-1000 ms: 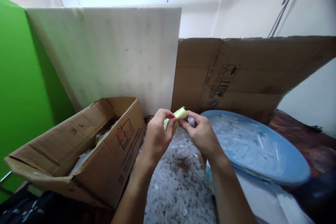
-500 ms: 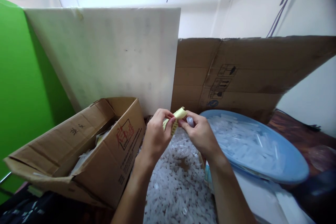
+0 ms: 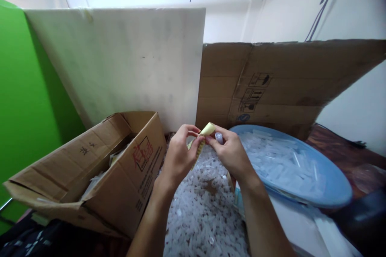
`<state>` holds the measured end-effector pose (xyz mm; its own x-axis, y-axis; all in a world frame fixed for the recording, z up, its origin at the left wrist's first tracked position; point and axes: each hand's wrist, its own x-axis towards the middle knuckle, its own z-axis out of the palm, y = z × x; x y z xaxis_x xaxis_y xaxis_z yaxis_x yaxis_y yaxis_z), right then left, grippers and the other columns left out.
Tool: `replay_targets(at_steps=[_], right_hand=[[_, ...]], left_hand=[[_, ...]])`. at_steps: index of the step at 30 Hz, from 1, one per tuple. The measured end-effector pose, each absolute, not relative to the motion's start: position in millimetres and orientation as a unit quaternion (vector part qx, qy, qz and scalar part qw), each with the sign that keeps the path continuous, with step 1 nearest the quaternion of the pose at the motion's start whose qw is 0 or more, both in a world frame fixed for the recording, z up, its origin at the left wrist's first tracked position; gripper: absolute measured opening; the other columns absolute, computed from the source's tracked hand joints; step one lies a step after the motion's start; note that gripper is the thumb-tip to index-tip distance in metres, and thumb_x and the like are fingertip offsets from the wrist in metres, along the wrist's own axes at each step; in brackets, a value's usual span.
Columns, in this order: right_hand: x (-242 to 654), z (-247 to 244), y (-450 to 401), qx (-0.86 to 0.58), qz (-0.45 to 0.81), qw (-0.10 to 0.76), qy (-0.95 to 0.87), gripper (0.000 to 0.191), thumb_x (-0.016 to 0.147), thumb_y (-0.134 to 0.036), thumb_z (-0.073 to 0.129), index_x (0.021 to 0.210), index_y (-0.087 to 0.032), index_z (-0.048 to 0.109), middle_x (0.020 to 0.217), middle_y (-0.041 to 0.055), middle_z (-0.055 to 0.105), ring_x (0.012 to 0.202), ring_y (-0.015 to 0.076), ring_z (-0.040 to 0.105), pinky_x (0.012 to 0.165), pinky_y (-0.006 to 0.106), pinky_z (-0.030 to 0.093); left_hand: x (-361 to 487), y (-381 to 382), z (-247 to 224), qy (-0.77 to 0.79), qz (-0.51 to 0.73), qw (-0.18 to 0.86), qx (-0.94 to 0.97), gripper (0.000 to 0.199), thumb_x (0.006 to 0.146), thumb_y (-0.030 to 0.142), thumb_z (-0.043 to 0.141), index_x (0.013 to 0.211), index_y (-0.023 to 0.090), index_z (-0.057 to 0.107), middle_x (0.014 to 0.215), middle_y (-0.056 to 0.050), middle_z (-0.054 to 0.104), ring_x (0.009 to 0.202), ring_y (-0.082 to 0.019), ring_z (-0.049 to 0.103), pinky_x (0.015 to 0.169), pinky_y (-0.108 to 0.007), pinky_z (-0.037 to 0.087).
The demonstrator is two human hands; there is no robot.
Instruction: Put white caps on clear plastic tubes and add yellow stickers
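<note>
My left hand (image 3: 182, 146) pinches a pale yellow strip (image 3: 207, 129) with rows of small marks, which looks like a strip of labels. The strip bends over at the top, and its lower end hangs below my fingers. My right hand (image 3: 230, 150) is closed around a small clear plastic tube (image 3: 218, 138), whose round end sticks out between thumb and fingers. Its fingertips also touch the strip's right side. Both hands are close together above a heap of small translucent plastic pieces (image 3: 205, 217).
On the left stands an open cardboard box (image 3: 120, 204) with papers inside. To the right, a blue oval basin (image 3: 337, 186) holds many clear tubes, above a white surface (image 3: 289, 221). Behind, a white board (image 3: 129, 64) and a cardboard sheet (image 3: 283, 84) stand upright.
The strip's top has turned up a little between my fingers, and more of its lower end shows. Both hands stay in nearly the same place.
</note>
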<state>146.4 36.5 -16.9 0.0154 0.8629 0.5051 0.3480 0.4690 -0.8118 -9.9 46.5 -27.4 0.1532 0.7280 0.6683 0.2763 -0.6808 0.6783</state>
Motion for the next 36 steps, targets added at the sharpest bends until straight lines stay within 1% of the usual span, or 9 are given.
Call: replay_targets(at_steps=[3,12,15,19,22,26,32,36], right_hand=[[146.4,-16.9,35.9,-0.453,0.243,0.547,-0.66,0.019,0.089,-0.03,0.063,0.094,-0.017,0.076,0.084,0.002,0.069,0.077,0.0181,0.059,0.07,0.028,0.043],[147.4,-14.1,34.2,-0.449,0.236,0.55,-0.664,0.018,0.09,-0.03,0.063,0.091,-0.017,0.075,0.085,0.0021,0.07,0.077,0.0171,0.058,0.071,0.029,0.042],[148.7,-14.3,34.4,-0.443,0.238,0.548,-0.668,0.017,0.09,-0.029,0.063,0.092,-0.017,0.075,0.085,0.0017,0.07,0.079,0.0176,0.059,0.073,0.029,0.043],[148.5,-15.8,35.9,-0.442,0.239,0.548,-0.669,0.017,0.09,-0.029,0.063,0.093,-0.017,0.075,0.09,0.0026,0.073,0.084,0.0193,0.063,0.077,0.03,0.046],[147.5,-17.0,37.8,-0.45,0.237,0.543,-0.668,0.019,0.09,-0.031,0.063,0.093,-0.017,0.075,0.091,0.0033,0.074,0.084,0.0203,0.064,0.077,0.03,0.046],[147.1,-18.3,39.1,-0.448,0.232,0.546,-0.669,0.02,0.09,-0.032,0.063,0.095,-0.017,0.076,0.093,0.0038,0.075,0.086,0.0208,0.065,0.078,0.031,0.046],[148.0,-17.7,36.6,-0.448,0.218,0.539,-0.679,0.018,0.09,-0.027,0.063,0.095,-0.018,0.077,0.089,0.0026,0.074,0.083,0.0194,0.064,0.077,0.03,0.045],[149.3,-18.3,37.6,-0.444,0.215,0.535,-0.686,0.017,0.089,-0.024,0.061,0.092,-0.018,0.077,0.095,0.0039,0.075,0.085,0.0197,0.064,0.08,0.031,0.046]], left_hand=[[-12.1,46.3,-26.6,0.348,0.55,0.186,0.736,0.008,0.095,0.016,0.066,0.101,0.019,0.065,0.1,-0.004,0.07,0.094,-0.018,0.067,0.086,-0.033,0.052],[-9.5,45.2,-24.7,0.339,0.56,0.17,0.736,0.003,0.095,0.015,0.066,0.096,0.018,0.067,0.095,-0.003,0.07,0.09,-0.016,0.066,0.083,-0.031,0.051],[-8.9,45.6,-25.4,0.34,0.562,0.177,0.733,0.003,0.094,0.015,0.067,0.095,0.018,0.067,0.094,-0.003,0.07,0.089,-0.016,0.066,0.083,-0.031,0.052],[-9.3,44.9,-25.5,0.347,0.568,0.177,0.725,0.003,0.094,0.016,0.067,0.093,0.018,0.067,0.093,-0.003,0.069,0.088,-0.017,0.066,0.082,-0.032,0.052],[-9.8,44.6,-25.4,0.347,0.571,0.178,0.723,0.004,0.093,0.015,0.067,0.092,0.018,0.067,0.093,-0.003,0.069,0.088,-0.017,0.066,0.081,-0.032,0.052],[-10.1,45.3,-25.4,0.337,0.573,0.173,0.727,0.008,0.091,0.01,0.067,0.09,0.018,0.068,0.095,-0.003,0.068,0.091,-0.017,0.065,0.085,-0.032,0.052],[-10.0,46.7,-26.1,0.339,0.564,0.227,0.718,0.004,0.094,0.016,0.067,0.097,0.018,0.068,0.097,-0.004,0.069,0.094,-0.018,0.066,0.092,-0.037,0.054],[-9.6,47.7,-27.0,0.339,0.564,0.225,0.719,0.004,0.093,0.015,0.067,0.095,0.018,0.068,0.096,-0.003,0.07,0.093,-0.018,0.066,0.091,-0.037,0.055]])
